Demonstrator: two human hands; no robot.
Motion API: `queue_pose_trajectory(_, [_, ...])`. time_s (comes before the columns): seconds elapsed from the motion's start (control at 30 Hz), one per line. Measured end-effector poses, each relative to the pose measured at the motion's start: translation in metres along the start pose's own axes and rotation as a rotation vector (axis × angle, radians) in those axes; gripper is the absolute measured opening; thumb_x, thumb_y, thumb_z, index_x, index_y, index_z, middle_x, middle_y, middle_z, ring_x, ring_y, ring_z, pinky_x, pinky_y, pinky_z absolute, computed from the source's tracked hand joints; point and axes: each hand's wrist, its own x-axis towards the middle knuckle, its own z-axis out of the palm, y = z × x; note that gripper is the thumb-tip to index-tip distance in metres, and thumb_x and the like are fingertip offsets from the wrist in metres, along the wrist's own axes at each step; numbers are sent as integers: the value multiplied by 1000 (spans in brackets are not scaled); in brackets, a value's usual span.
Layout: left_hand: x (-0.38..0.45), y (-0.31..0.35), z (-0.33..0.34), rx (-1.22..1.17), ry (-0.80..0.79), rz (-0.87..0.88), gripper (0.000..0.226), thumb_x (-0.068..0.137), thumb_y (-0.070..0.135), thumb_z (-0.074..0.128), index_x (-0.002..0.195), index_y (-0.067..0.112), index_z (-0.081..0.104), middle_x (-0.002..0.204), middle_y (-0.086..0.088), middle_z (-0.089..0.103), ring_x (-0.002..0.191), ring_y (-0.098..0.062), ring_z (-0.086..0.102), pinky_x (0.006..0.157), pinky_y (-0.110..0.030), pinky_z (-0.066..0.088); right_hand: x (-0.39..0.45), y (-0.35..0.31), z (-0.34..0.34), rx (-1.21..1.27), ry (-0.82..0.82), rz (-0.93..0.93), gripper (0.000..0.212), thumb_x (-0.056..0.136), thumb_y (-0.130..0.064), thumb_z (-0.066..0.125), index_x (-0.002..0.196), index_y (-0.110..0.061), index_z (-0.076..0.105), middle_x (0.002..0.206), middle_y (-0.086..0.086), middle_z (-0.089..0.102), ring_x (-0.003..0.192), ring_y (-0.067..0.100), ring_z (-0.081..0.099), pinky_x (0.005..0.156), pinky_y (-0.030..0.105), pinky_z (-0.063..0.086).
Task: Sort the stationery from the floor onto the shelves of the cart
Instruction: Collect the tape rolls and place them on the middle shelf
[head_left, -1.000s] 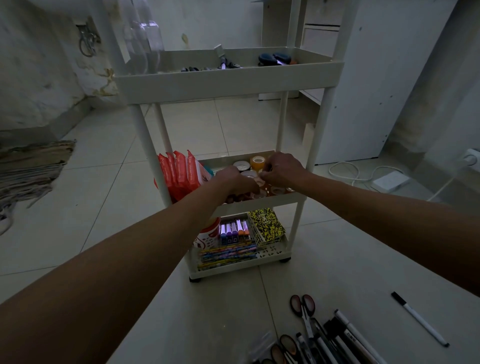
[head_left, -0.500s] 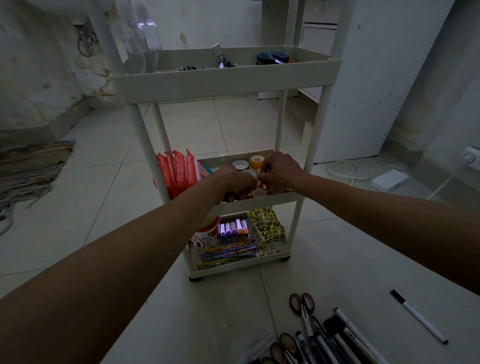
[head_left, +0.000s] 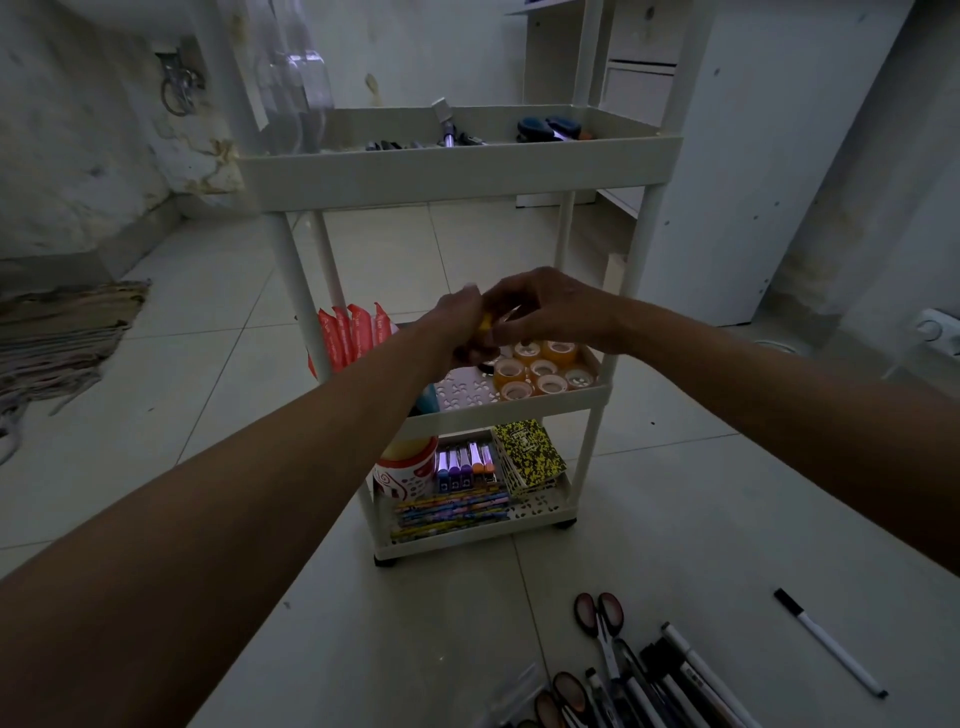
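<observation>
Both hands meet above the cart's (head_left: 457, 174) middle shelf: left hand (head_left: 460, 325) and right hand (head_left: 540, 312) pinch a small yellow item (head_left: 485, 322), likely readying it beside the tape rolls (head_left: 540, 366) at 5 o'clock.

Cart (head_left: 457, 174): matt white plastic, middle shelf perforated. Tape rolls (head_left: 540, 370): glossy amber film. Packets (head_left: 350, 335): shiny red-orange plastic. Floor (head_left: 208, 395): smooth pale tile, slight sheen. Rug (head_left: 57, 332): rough woven cloth. Bottle (head_left: 298, 78): clear glossy plastic.

Two bare forearms, no sleeves visible. Left hand (head_left: 460, 322) and right hand (head_left: 545, 306) bare: no gloves, rings or watch seen.
</observation>
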Motion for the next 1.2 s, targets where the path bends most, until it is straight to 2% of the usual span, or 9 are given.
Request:
queue_pose_trajectory(0.1, [-6,0,4,-51,-34,-11,42,109,42,19,123,13,46,103,-16,69,78,-22,72,63,-26,59,5,2,3,-108,60,-29,43,89,-18,72,127,-6,57,116,4,66,94,4,65,73,12,54])
queue_pose_trajectory(0.23, [-5,0,5,-24,8,-77,44,108,42,23,122,6,45,98,-20,69,72,-26,72,64,-30,61,9,6,3,-268,118,27,46,85,-26,76,123,-7,57,115,8,65,101,18,65,79,19,53])
queue_pose_trajectory(0.43, [9,-8,-4,201,117,64,34,102,27,40,118,1,55,84,-11,59,63,-17,50,52,-24,40,13,7,-10,-515,289,168,41,86,-43,71,110,-10,66,114,9,65,98,21,62,80,30,52])
queue_pose_trajectory(0.53, [6,-8,-5,288,104,56,38,100,34,43,119,4,57,83,-7,48,65,-15,39,54,-25,34,8,2,-10,-680,179,243,38,86,-41,72,106,-9,67,108,8,67,89,16,57,74,27,45])
queue_pose_trajectory(0.63, [1,-7,-2,297,51,18,37,103,35,34,117,8,54,86,-6,48,66,-13,34,57,-26,32,1,1,0,-851,65,233,41,86,-40,73,113,-11,67,112,8,67,95,19,58,77,27,43])
queue_pose_trajectory(0.73, [-1,-7,1,296,14,17,25,103,33,30,97,16,48,97,-6,52,69,-14,32,61,-26,33,-5,2,4,-929,19,266,43,86,-32,75,121,-8,65,117,11,66,103,23,60,78,28,42])
queue_pose_trajectory(0.87, [-5,-4,1,305,-44,30,8,98,23,40,96,17,45,86,-4,41,72,-15,32,60,-23,34,-7,2,4,-967,1,289,40,89,-22,70,125,-6,61,120,12,64,105,24,60,86,30,47])
queue_pose_trajectory(1.07, [-3,-3,0,317,-23,11,12,87,2,55,89,11,49,89,-7,41,76,-17,34,66,-24,35,-9,9,6,-1033,-11,249,40,92,-25,67,127,-7,60,121,11,64,108,24,62,89,31,50])
queue_pose_trajectory(1.2, [4,-7,-1,239,-31,43,28,93,8,61,117,4,48,98,-9,53,79,-14,47,63,-21,42,-7,6,8,-1055,-51,301,45,88,-20,71,129,-6,59,122,13,63,109,25,62,91,32,51])
